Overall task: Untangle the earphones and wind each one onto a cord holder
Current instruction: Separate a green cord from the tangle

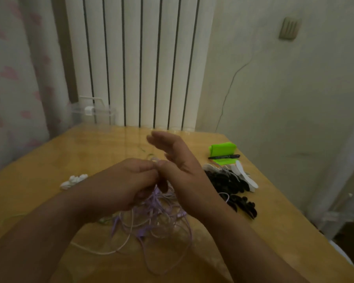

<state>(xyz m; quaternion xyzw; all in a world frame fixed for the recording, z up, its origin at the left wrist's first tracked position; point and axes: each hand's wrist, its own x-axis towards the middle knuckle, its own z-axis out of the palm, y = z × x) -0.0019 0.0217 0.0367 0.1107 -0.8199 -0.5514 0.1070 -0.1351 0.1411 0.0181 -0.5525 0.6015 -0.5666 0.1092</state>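
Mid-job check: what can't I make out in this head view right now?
All in the head view:
1. Which strand the left hand and right hand pinch: their own fingers cover it.
2. How many earphones make up the tangled cords: blurred, top under the hands.
3. What the black pile holds: too dark.
4. What the white pieces are: small, blurred.

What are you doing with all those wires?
A person is untangling earphones. The left hand and right hand pinch cords at the top of the purple and white tangle on the table. It is one knotted heap. Black and white holders lie piled to its right.
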